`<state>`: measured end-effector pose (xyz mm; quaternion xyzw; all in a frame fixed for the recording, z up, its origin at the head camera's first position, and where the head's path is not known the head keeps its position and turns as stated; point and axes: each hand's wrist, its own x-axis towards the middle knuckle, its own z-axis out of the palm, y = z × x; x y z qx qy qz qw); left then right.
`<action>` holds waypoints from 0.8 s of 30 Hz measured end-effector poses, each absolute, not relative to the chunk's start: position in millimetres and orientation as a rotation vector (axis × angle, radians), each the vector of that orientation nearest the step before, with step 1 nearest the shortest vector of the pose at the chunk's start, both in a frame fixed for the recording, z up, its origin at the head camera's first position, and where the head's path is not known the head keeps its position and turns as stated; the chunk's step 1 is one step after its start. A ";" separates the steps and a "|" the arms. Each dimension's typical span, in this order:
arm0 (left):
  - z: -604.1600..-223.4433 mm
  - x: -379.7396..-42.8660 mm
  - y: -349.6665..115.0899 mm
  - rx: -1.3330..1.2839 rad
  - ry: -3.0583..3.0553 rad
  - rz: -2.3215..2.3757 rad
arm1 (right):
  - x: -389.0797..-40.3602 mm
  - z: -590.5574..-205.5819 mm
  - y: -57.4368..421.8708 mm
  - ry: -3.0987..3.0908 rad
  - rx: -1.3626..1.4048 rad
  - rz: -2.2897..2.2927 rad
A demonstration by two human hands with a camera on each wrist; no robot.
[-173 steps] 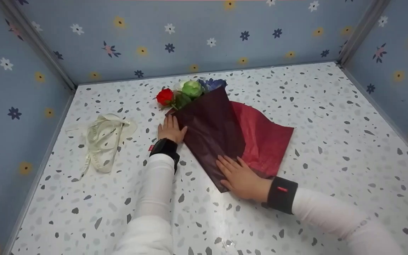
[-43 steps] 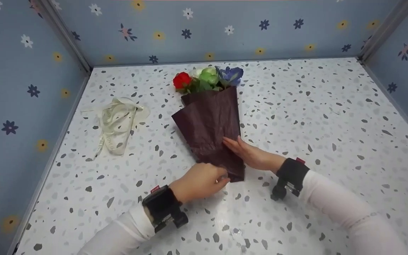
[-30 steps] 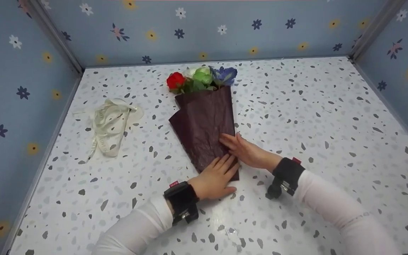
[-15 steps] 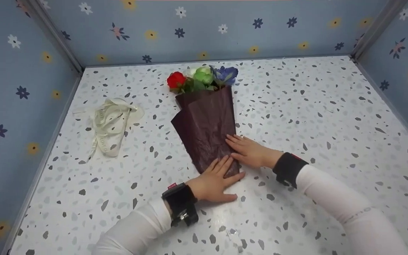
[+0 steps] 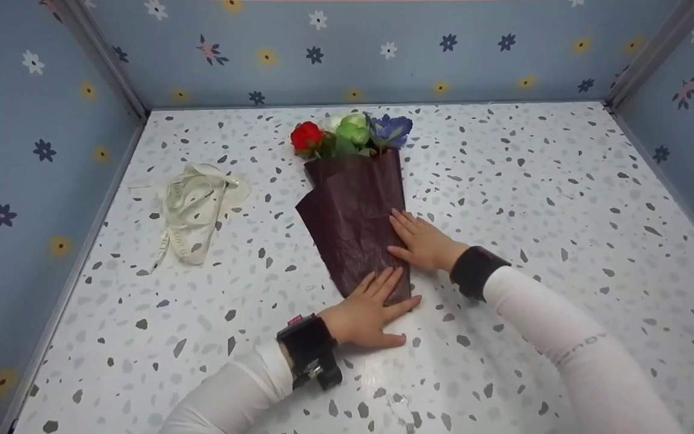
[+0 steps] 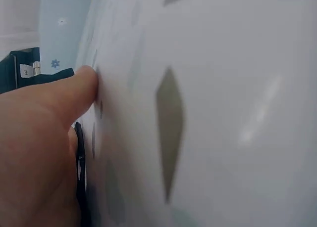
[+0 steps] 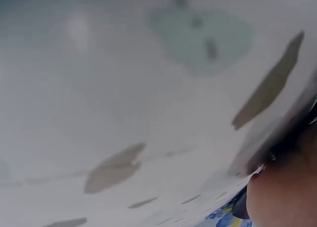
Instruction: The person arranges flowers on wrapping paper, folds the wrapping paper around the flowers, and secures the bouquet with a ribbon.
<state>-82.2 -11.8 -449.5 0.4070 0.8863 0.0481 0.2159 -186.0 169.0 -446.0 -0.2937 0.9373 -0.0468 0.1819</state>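
Head view, bouquet (image 5: 354, 208), left hand (image 5: 364, 316) across base, right hand (image 5: 429, 242) on edge

Blue flower-patterned walls (image 5: 359, 36) on three sides, grey corner strips (image 5: 106, 55), white speckled tabletop (image 5: 552, 229)

The speckled tabletop (image 5: 564, 229) carries bouquet (image 5: 356, 217) and ribbon (image 5: 174, 198).

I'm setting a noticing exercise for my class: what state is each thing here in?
Wrapping paper, folded and creased
Flowers, heads showing beyond the paper's far end
Ribbon, loose and heaped
Left hand, fingers spread on the paper
Right hand, fingers resting on the paper's edge
Wristbands, worn
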 end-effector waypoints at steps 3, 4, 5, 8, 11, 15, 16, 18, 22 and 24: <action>-449.3 -81.9 -12.7 1.138 2.463 0.163 | -195.0 -447.6 167.4 2.661 -0.781 -0.124; -449.3 -81.6 -12.6 1.141 2.460 0.175 | -198.4 -448.0 167.2 2.668 -0.765 -0.123; -449.8 -81.4 -12.3 1.143 2.461 0.183 | -201.9 -448.5 167.4 2.675 -0.746 -0.126; -450.9 -81.0 -12.8 1.139 2.466 0.197 | -214.8 -448.1 165.3 2.688 -0.684 -0.106; -452.5 -80.3 -12.3 1.137 2.469 0.192 | -226.2 -448.4 164.5 2.698 -0.632 -0.074; -452.7 -79.7 -10.9 1.145 2.476 0.207 | -237.5 -446.8 166.0 2.705 -0.581 -0.031; -452.9 -79.7 -10.7 1.146 2.478 0.213 | -239.8 -446.0 166.2 2.705 -0.577 -0.022; -453.1 -79.8 -10.9 1.147 2.484 0.216 | -244.3 -444.6 165.8 2.704 -0.567 -0.003; -453.1 -79.9 -13.2 1.145 2.492 0.204 | -251.3 -442.5 161.4 2.700 -0.546 0.014; -452.3 -79.8 -14.8 1.141 2.496 0.195 | -253.6 -441.4 158.2 2.710 -0.537 0.010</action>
